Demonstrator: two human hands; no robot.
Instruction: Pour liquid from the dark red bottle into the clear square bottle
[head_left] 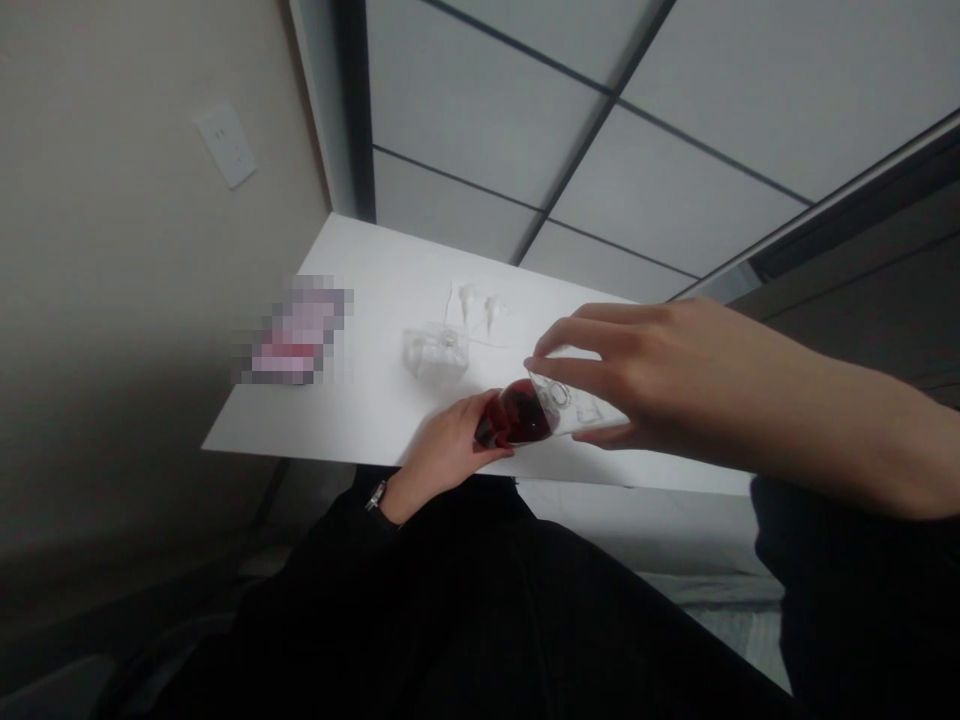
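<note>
A: Hands?
B: Right hand (637,385) is curled round the squarish end of a clear vessel (577,405), fingers partly closed. Left hand (442,455) cups the vessel's round end, which holds red liquid (514,420). Vessel is tilted, just over the table's near edge.
A: Left wrist?
B: One dark watch (377,495). One black sleeve (337,560) runs behind it.
A: Table?
B: White table (360,420). Left of the hands and farther off, one clear plastic box (435,352). Beyond that, two clear cones (466,300) on a clear sheet (480,330).
A: Labels?
B: One pink packet (296,335) at far left, pixelated, so its print is unreadable. No legible writing anywhere else.
A: Wall?
B: One white wall plate (225,145), left of the table.
</note>
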